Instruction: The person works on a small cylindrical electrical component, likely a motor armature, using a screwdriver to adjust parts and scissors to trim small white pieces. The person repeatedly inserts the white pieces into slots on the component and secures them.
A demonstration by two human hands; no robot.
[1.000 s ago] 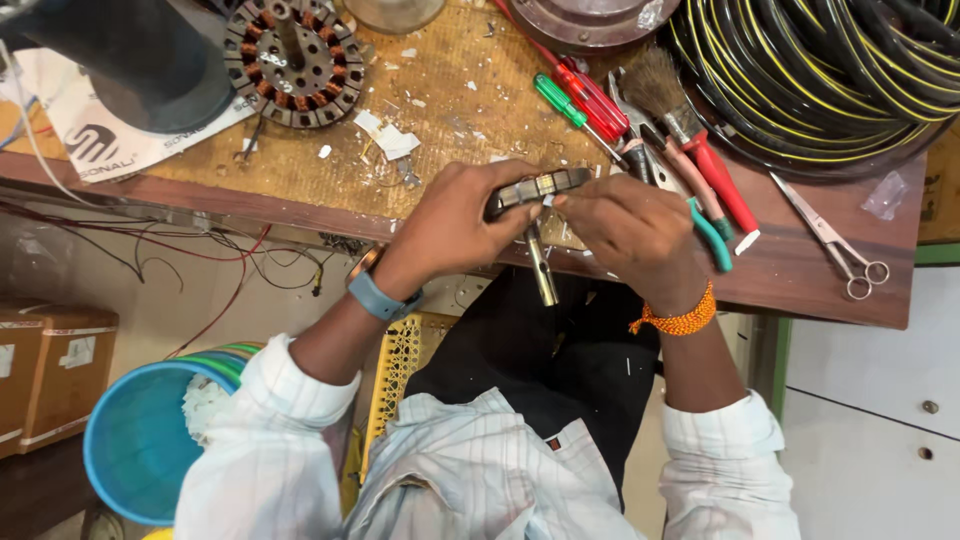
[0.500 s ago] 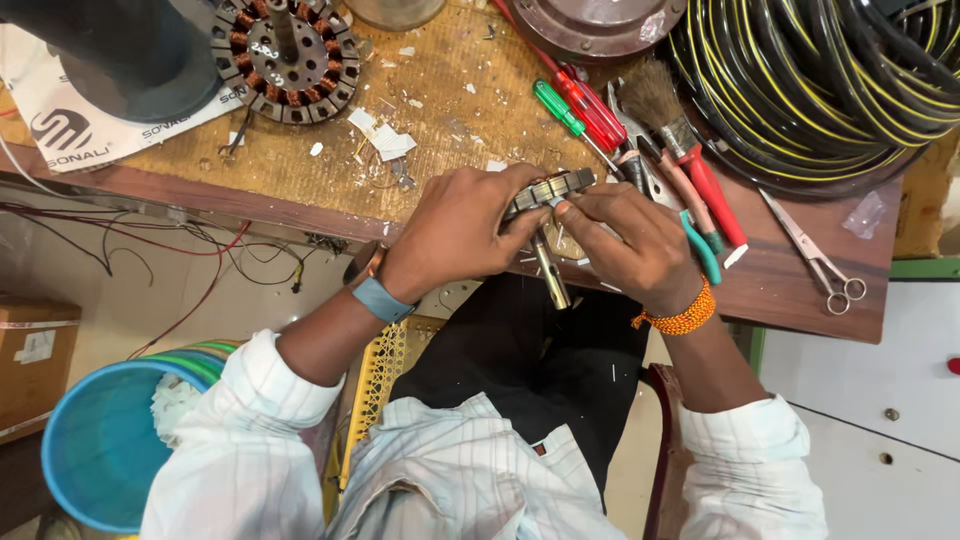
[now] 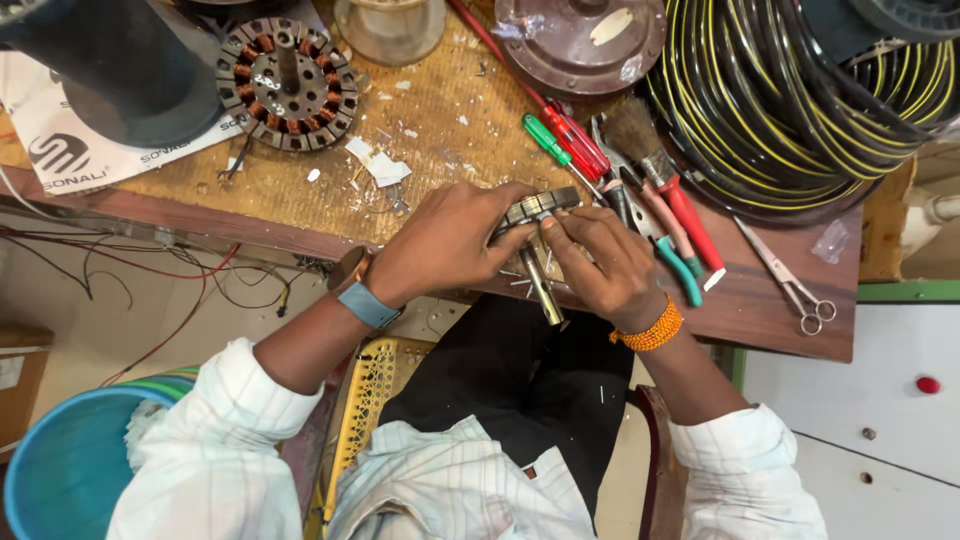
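My left hand (image 3: 445,245) grips a round metal motor stator core (image 3: 535,208) held on edge at the front of the workbench (image 3: 760,300). A metal shaft (image 3: 541,287) sticks down from it toward my lap. My right hand (image 3: 600,262) holds the core from the other side, fingertips pressed on its rim. A wound stator with copper coils (image 3: 287,83) lies flat on the bench at the back left, apart from both hands.
Red and green screwdrivers (image 3: 565,138), a brush (image 3: 655,165), pliers with teal grips (image 3: 672,255) and scissors (image 3: 790,280) lie right of my hands. A black-and-yellow cable coil (image 3: 800,95), a brown motor cover (image 3: 580,40) and a blue bucket (image 3: 65,470) are nearby.
Both hands stay on the stator core with small finger shifts; the view has drifted slightly, nothing else has moved.
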